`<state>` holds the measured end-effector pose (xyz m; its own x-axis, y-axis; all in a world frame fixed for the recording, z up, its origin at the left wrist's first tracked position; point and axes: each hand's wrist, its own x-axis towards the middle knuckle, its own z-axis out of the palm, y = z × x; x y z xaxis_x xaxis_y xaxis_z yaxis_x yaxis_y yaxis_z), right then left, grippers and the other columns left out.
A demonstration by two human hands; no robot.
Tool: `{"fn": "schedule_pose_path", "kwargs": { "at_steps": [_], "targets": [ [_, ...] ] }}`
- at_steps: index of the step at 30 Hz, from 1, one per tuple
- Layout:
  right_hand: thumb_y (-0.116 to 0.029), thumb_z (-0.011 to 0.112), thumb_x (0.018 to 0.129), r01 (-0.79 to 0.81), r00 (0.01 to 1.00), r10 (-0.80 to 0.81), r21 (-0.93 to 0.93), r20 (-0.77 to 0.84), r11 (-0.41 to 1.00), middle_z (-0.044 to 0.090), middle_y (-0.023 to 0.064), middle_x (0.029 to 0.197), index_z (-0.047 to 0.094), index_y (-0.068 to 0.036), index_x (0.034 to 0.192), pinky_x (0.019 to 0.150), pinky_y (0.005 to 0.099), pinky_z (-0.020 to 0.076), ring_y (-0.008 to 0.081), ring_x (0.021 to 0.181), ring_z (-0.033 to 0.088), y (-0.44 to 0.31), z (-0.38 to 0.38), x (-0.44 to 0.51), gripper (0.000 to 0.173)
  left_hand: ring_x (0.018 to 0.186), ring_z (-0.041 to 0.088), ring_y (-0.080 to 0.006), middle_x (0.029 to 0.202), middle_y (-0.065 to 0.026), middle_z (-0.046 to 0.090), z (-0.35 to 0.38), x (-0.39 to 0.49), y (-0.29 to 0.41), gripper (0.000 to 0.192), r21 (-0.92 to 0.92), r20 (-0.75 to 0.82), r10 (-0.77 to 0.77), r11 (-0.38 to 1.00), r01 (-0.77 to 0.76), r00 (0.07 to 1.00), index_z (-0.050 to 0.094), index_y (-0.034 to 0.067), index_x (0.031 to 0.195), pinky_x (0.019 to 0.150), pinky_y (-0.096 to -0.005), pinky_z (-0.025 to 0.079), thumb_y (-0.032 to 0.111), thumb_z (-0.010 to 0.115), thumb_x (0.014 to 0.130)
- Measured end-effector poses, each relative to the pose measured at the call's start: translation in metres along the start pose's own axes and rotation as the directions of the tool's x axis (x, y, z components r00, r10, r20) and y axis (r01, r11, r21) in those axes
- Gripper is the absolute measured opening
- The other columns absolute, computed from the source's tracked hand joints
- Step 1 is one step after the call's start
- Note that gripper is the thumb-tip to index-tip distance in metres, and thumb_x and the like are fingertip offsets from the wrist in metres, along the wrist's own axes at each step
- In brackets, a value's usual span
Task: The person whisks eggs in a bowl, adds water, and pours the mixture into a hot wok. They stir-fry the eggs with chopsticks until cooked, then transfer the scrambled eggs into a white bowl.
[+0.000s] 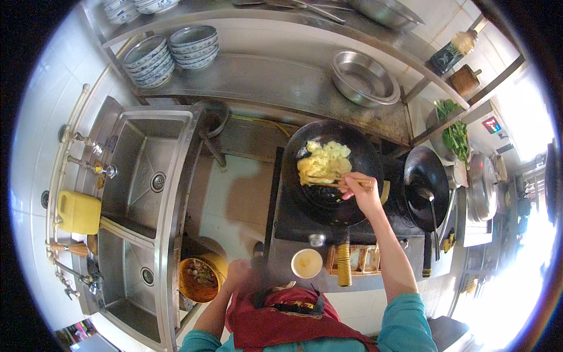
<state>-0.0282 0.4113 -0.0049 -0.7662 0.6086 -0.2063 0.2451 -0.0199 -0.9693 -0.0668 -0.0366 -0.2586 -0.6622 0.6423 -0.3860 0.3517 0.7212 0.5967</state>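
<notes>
A black wok (308, 207) sits on the stove with scrambled egg (325, 163) in its upper half. My right hand (361, 190) grips a pair of wooden chopsticks (323, 180), whose tips touch the lower edge of the egg. Toward me, beside the stove knob (317, 240), stands a white bowl (306, 263) with yellow residue inside. The wok's ribbed handle (344, 266) points at my red apron (290, 325). My left hand (241, 272) is low at the left by the apron, near a blurred dark object; its fingers are not clear.
Right of the wok lies a second wok (424, 176) holding a ladle (433, 224). A seasoning box (367, 259) stands at the stove's front. At left are a double steel sink (165, 229) and a yellow scrap bucket (215, 268). Stacked bowls (149, 61) and steel basins (365, 79) occupy the back shelf.
</notes>
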Motion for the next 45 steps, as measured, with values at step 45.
{"fn": "schedule_pose_path", "kwargs": {
  "at_steps": [45],
  "targets": [
    [-0.019, 0.059, 0.091, 0.07, 0.911, -0.032, 0.078, -0.411, 0.994, 0.063, 0.0124, 0.074, 0.064, 0.004, 0.092, 0.045, 0.0263, 0.0547, 0.0163, 0.057, 0.063, -0.019, -0.063, -0.041, 0.024, 0.076, 0.061, -0.0418, 0.077, -0.0208, 0.062, 0.006, 0.005, 0.013, 0.028, -0.246, -0.122, -0.036, 0.969, 0.005, 0.992, 0.064, 0.005, 0.073, 0.067, -0.049, 0.048, 0.028, 0.053, 0.083]
  ]
}}
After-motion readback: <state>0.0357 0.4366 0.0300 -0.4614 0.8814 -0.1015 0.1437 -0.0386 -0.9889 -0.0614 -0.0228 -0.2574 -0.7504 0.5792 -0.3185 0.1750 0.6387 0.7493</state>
